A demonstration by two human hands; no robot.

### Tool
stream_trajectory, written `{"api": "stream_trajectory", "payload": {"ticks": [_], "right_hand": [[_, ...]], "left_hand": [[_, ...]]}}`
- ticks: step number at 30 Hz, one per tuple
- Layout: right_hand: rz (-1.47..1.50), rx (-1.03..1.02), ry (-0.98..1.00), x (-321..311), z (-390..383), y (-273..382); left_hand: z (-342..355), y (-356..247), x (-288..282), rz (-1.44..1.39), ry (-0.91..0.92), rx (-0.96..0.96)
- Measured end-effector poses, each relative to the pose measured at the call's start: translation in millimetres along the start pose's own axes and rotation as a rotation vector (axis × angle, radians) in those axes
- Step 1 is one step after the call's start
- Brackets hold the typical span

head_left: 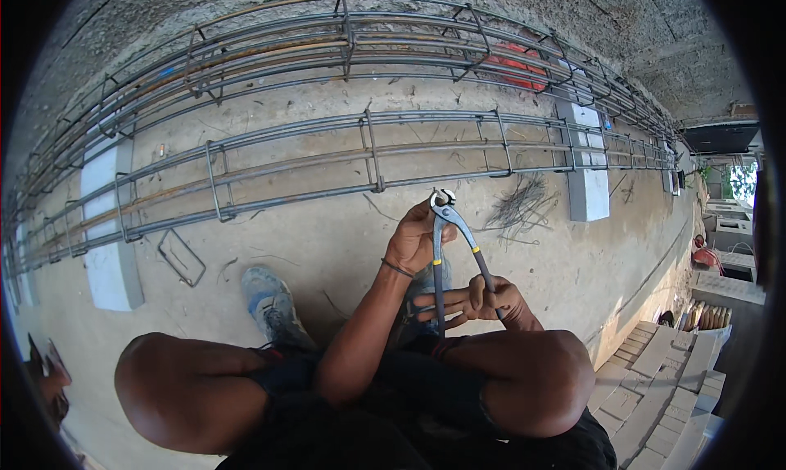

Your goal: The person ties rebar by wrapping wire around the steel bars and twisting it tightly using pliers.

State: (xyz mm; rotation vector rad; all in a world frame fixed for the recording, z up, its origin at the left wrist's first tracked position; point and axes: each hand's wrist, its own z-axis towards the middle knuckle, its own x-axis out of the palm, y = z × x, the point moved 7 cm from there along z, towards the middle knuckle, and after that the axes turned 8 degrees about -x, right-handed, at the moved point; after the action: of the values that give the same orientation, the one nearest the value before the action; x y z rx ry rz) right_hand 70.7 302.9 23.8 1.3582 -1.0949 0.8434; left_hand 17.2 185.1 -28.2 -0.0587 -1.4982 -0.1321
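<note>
A pair of end-cutting pincers [449, 214] stands upright between my hands, its jaws pointing away from me and its grey, yellow-banded handles spread apart. My right hand [501, 303] holds the handles low down, its thumb by the right one and its fingers reaching across to the left one. My left hand [412, 239] is closed right beside the jaws, fingertips pinched together. Whatever it pinches is hidden or too small to name. Just beyond the jaws runs the nearer rebar cage [372, 148], long bars with square stirrups, which neither hand grips.
A second rebar cage [348, 40] lies farther back along the rough wall. Pale blocks [587, 183] [110, 261] support the cages. Loose tie wire [524, 204] lies in a tangle on the concrete. A loose stirrup [182, 259] is at left, stacked blocks [655, 372] at lower right.
</note>
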Motion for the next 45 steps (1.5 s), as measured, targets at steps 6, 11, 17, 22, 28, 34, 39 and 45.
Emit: {"api": "stream_trajectory", "payload": {"ticks": [6,11,17,22,28,34,39,45], "right_hand": [[-0.971,0.060,0.011,36,-12,56],[-0.888,0.231,-0.410,-23,-90,62],[-1.182,-0.327,-0.828,-17,-3,96],[-1.035,-0.246,-0.703,-10,71,81],[-1.562,-0.398,-0.893,6,78,85],[-1.901,-0.615,-0.867,14,74,80],[-2.093,-0.627,-0.841,16,74,74],[-2.013,-0.566,-0.735,17,81,65]], "left_hand": [[-4,-40,-18,0.821,-0.586,0.240],[-5,-77,18,0.971,-0.644,0.482],[-10,-72,35,1.013,-0.655,0.467],[-6,-57,47,0.976,-0.642,0.507],[-20,-82,54,1.155,-0.840,0.549],[-15,-74,52,0.897,-0.775,0.399],[-18,-71,37,0.728,-0.882,0.313],[-28,-74,28,0.872,-0.914,0.570]]}}
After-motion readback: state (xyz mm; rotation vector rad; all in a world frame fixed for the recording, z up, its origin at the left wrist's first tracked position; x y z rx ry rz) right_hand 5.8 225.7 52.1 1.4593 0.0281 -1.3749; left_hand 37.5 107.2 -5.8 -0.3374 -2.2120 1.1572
